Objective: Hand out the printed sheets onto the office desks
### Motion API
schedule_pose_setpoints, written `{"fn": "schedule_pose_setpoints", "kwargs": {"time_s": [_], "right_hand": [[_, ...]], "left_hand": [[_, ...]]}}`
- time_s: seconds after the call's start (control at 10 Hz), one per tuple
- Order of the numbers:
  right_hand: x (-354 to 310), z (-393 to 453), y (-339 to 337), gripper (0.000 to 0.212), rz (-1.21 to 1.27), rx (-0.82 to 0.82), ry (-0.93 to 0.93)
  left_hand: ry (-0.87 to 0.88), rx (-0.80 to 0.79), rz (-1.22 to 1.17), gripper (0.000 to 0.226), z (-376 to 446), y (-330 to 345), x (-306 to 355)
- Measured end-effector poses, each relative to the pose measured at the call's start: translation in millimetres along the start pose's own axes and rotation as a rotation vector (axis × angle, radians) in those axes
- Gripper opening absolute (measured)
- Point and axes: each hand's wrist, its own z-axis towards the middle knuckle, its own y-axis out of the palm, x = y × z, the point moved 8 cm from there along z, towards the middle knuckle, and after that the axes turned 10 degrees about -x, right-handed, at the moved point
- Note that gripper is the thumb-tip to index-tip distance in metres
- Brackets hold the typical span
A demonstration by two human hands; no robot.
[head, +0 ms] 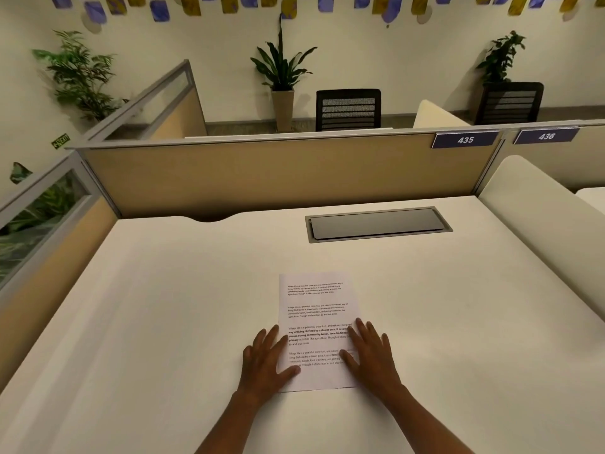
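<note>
Inspector: Bare skin only, no gloves. Left hand (pixel 266 363) and right hand (pixel 371 353) lie flat and spread, set apart, one on each long edge of the white printed paper sheet (pixel 317 326). Neither grips it; both press it down.

Clerk: Where does the sheet sit?

Inspector: Flat on the pale off-white laminate desk (pixel 163 306), near its front edge, text running away from the person. Beyond it, a grey metal cable hatch (pixel 376 224), then the tan fabric partition (pixel 262 172) bearing the blue number plate 435 (pixel 465 139).

Clerk: Step in hand?

Inspector: Squaring the placed sheet, I judge. No spare sheets are in view. Next calls for lifting both palms cleanly without dragging the paper, then moving to the adjoining desk.
</note>
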Motion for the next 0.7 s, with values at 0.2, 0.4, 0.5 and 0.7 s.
{"fn": "schedule_pose_setpoints", "kwargs": {"time_s": [0.2,0.4,0.5,0.7], "right_hand": [[1,9,0,0.066,-0.034,-0.049,0.013],[3,12,2,0.066,-0.009,-0.065,0.019],[2,10,-4,0.066,0.029,-0.021,0.015],[1,16,-32,0.068,0.091,0.141,0.008]], "left_hand": [[-0.034,-0.011,0.042,0.080,8,2,4],[-0.042,-0.012,0.033,0.078,12,-1,5],[-0.050,0.023,-0.027,0.075,10,-8,5],[-0.033,0.122,-0.026,0.073,16,-32,11]]}}
